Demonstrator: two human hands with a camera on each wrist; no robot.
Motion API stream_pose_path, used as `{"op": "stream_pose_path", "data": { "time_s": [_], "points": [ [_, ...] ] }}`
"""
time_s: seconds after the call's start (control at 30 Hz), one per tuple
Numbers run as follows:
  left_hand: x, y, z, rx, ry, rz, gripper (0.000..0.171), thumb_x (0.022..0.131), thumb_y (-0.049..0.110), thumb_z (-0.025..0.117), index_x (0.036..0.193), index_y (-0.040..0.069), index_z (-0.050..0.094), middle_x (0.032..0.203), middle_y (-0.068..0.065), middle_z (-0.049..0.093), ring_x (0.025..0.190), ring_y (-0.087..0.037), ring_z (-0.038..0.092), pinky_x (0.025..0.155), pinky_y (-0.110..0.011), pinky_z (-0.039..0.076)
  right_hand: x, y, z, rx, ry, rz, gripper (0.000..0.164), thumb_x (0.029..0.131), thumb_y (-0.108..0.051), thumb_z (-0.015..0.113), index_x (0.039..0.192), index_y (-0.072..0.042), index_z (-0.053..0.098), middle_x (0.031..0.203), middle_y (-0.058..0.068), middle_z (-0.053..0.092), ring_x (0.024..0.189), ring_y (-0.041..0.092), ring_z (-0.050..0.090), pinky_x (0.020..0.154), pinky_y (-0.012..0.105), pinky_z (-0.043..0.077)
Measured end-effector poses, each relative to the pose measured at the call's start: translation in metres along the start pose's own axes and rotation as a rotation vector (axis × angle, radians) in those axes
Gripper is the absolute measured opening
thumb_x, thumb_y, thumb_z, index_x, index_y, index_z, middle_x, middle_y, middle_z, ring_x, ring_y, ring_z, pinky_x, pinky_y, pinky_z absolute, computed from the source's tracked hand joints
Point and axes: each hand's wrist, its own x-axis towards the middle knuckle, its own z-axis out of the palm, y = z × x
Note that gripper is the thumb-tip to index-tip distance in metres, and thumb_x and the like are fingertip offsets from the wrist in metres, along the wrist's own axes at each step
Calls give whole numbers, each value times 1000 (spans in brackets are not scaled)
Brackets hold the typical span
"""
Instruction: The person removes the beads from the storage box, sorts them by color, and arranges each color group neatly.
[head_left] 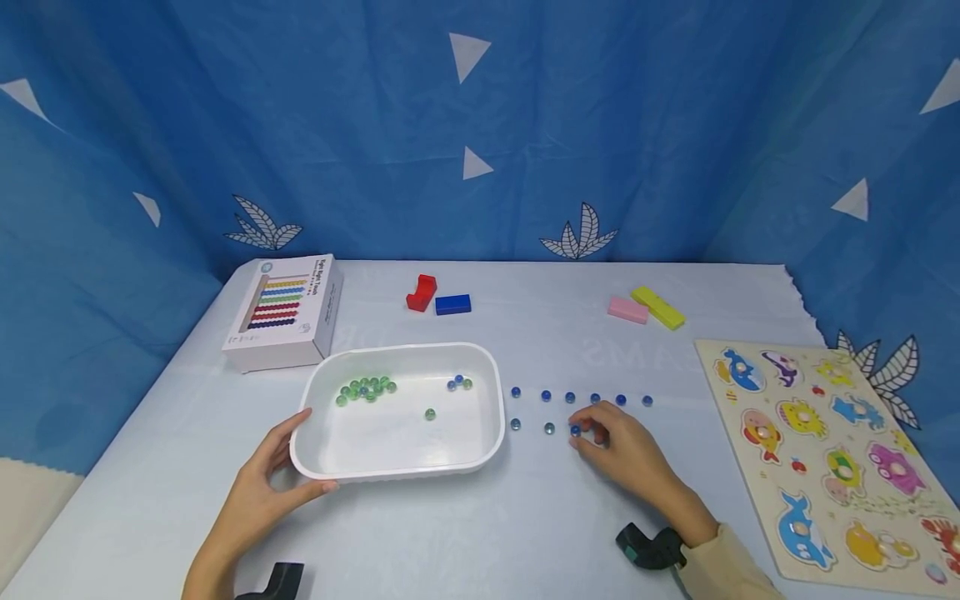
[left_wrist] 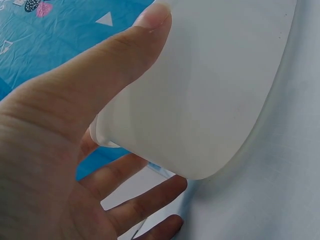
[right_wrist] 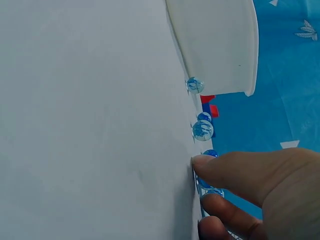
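A white plastic tray (head_left: pixel 397 454) stands left of centre on the table, holding several green marbles (head_left: pixel 371 397), a loose green one (head_left: pixel 430 414) and a small cluster with blue marbles (head_left: pixel 452 386). My left hand (head_left: pixel 258 479) grips the tray's left end, thumb along the near side and fingers at the left wall. Right of the tray, several blue marbles (head_left: pixel 570 397) form a row. Nearer me, two clear marbles (head_left: pixel 549 428) sit in a second row. At that row's right end my right hand (head_left: pixel 626 450) pinches a blue marble (head_left: pixel 575 430) at the tabletop, between thumb and fingers.
An abacus box (head_left: pixel 277 333) is behind the tray's left end. Red (head_left: pixel 422 293), blue (head_left: pixel 453 305), pink (head_left: pixel 627 310) and yellow (head_left: pixel 658 308) blocks lie toward the back. A sea-animal puzzle board (head_left: pixel 817 450) covers the right side. Blue curtains (head_left: pixel 480 125) enclose the table.
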Motion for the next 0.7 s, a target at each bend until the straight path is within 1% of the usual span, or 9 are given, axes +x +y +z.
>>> {"op": "stream_pose_path", "data": {
  "time_s": [0.23, 0.33, 0.43, 0.5, 0.57, 0.63, 0.7],
  "points": [
    [0, -1, 0, 0, -8, -12, 91, 62, 29, 82, 138, 32, 32, 139, -8, 40, 104, 26, 30, 82, 5, 28, 0, 0, -7, 25, -43, 0, 27, 73, -19, 73, 99, -19, 65, 79, -8, 54, 69, 7, 46, 57, 16, 41],
    [0, -1, 0, 1, -8, -15, 91, 62, 29, 82, 138, 33, 31, 140, -7, 40, 104, 26, 30, 82, 4, 28, 1, -1, -14, 47, -47, -34, 28, 73, -15, 73, 100, -16, 65, 84, -5, 58, 70, 7, 49, 59, 17, 44],
    [0, -1, 1, -1, -10, -15, 91, 62, 29, 82, 138, 33, 31, 139, -7, 40, 104, 26, 31, 83, 4, 29, 6, -7, -25, 74, -34, -68, 26, 76, -15, 71, 101, -13, 65, 91, -2, 63, 73, 7, 52, 62, 19, 46],
    [0, -1, 1, -4, -10, -14, 91, 62, 29, 82, 138, 33, 31, 139, -8, 41, 104, 25, 31, 82, 4, 29, 13, -15, -32, 94, -30, -84, 25, 79, -17, 69, 102, -13, 64, 95, -2, 64, 76, 7, 53, 65, 20, 48],
    [0, -1, 1, -5, -8, -14, 91, 62, 29, 82, 138, 33, 32, 139, -9, 41, 104, 26, 31, 82, 5, 29, 23, -29, -38, 112, -50, -77, 25, 82, -23, 66, 105, -15, 64, 97, -4, 64, 80, 8, 54, 68, 19, 49],
    [0, -1, 1, -5, -5, -12, 91, 62, 29, 82, 138, 33, 32, 139, -9, 40, 104, 26, 31, 82, 5, 28, 35, -46, -43, 151, -94, -88, 26, 84, -27, 63, 107, -17, 63, 99, -5, 64, 83, 9, 54, 72, 21, 49],
    [0, -1, 1, -1, -3, -10, 92, 62, 29, 82, 138, 33, 31, 139, -9, 40, 104, 27, 30, 82, 5, 28, 50, -65, -45, 200, -162, -110, 27, 85, -29, 61, 110, -18, 61, 100, -5, 64, 87, 10, 55, 77, 24, 49]
  ]
}}
